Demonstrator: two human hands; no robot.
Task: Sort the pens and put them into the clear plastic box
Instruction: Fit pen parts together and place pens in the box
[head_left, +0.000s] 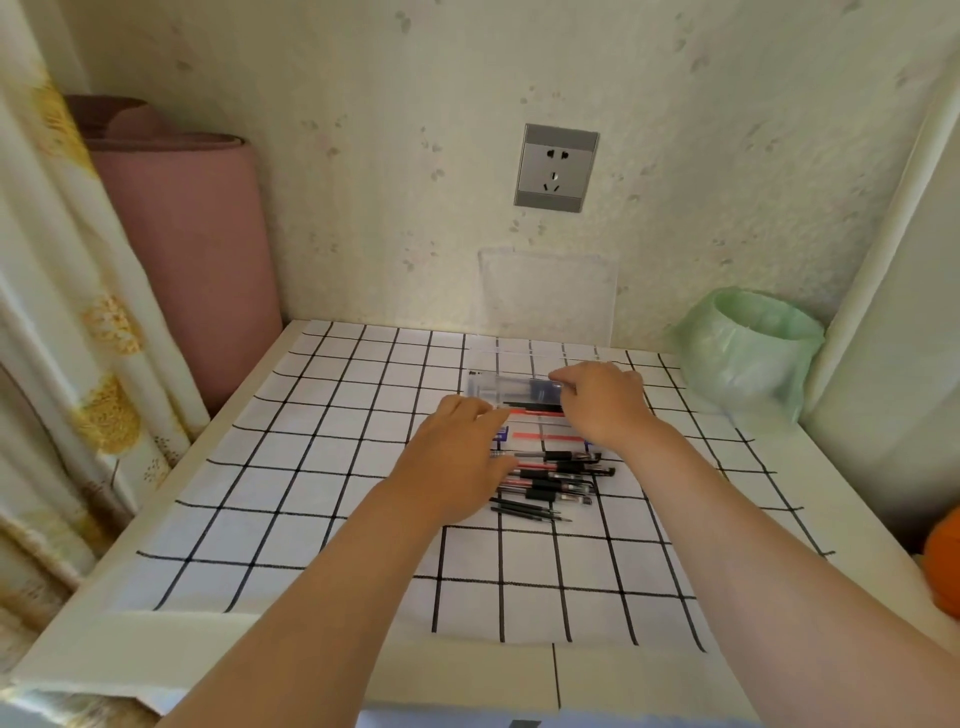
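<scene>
Clear plastic box: transparent, glossy. Pens: black and red plastic, shiny. Checked cloth: matt white. Wall socket, upper centre: brushed grey finish. Green bag, right: thin translucent plastic film.

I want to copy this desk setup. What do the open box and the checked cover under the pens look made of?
The box looks like clear, glossy rigid plastic: the grid lines show through its walls. The checked cover looks like matte woven cloth, white with black lines, lying flat with soft edges; it could be a wipeable vinyl sheet.
</scene>
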